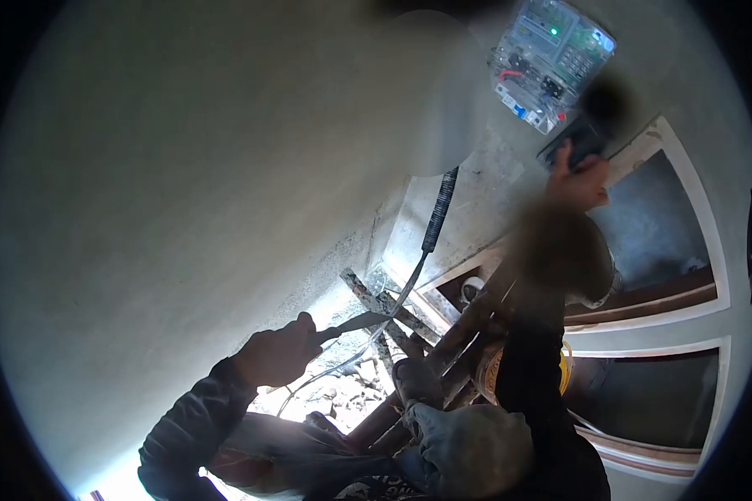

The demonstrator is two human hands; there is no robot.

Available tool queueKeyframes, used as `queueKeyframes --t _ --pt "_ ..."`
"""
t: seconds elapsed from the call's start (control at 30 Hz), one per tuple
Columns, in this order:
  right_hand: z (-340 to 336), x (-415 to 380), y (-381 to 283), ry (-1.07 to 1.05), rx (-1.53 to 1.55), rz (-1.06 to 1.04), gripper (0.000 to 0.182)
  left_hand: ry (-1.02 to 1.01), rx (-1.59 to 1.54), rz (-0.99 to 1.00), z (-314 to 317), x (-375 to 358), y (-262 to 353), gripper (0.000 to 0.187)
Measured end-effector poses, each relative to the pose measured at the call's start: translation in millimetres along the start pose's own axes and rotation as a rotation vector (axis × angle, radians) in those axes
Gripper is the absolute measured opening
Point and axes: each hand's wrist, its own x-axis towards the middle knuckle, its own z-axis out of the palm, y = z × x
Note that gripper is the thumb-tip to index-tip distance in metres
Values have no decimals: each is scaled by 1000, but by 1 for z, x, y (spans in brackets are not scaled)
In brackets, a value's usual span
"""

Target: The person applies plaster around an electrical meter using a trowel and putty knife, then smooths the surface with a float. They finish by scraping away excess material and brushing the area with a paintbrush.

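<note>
My left hand (277, 354) is closed around the handle of a knife-like tool (361, 323), whose blade points right and reaches the grey cable (409, 286). A ribbed black conduit (441, 209) surrounds the upper part of that cable. At the upper right, my right hand (583, 181) is closed on a dark, flat object (578, 140), partly blurred. Just above it, a transparent-cased electrical box (551, 63) is mounted on the wall, with a lit green light, a circuit board and wires inside.
Wooden poles (455, 342) cross below me, with a foot (416, 382) on them. Rubble (342, 388) lies at the bottom. A pale wall (184, 184) fills the left. White-framed openings (714, 292) are on the right, and a yellow-rimmed container (566, 367) stands behind my right arm.
</note>
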Motion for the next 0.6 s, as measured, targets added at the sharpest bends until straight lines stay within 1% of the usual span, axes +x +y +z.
queueKeyframes --t 0.03,0.07,0.13,0.17,0.2,0.23,0.27,0.3,0.37,0.4,0.47,0.53,0.57,0.6 --pt "4 -1 2 8 -63 -100 43 -3 14 5 -2 1 3 29" --pt "3 -17 9 -79 -53 -174 41 -21 11 -18 -6 4 8 29" --pt "8 -57 32 -399 -211 -178 39 -6 -24 -19 -10 7 7 30" --pt "10 -91 51 -454 -181 -189 39 -6 -78 -27 -7 7 8 30" --pt "8 -112 62 -493 -146 -202 39 -25 -66 -87 -11 6 14 30" --pt "-7 -119 69 -531 -128 -176 39 -5 -64 -76 -18 5 18 30" --pt "-16 -126 75 -573 -106 -148 39 -40 -121 -112 -25 4 21 32" --pt "-27 -121 72 -564 -99 -153 39 -81 -181 -153 -27 2 23 33" --pt "-72 -99 66 -689 309 98 36 -67 -196 -112 -22 2 19 36" --pt "-89 -93 76 -677 308 104 36 -90 -179 -122 -23 3 18 37" --pt "-120 -74 104 -613 381 -20 35 -93 -159 -128 -25 5 16 37" --pt "-183 -36 97 -697 480 153 37 -125 -135 -116 -23 7 14 38" --pt "-216 -16 91 -801 492 208 41 -120 -135 -107 -19 9 10 38" --pt "-238 2 99 -874 394 45 39 -83 -122 -71 -14 10 5 37"
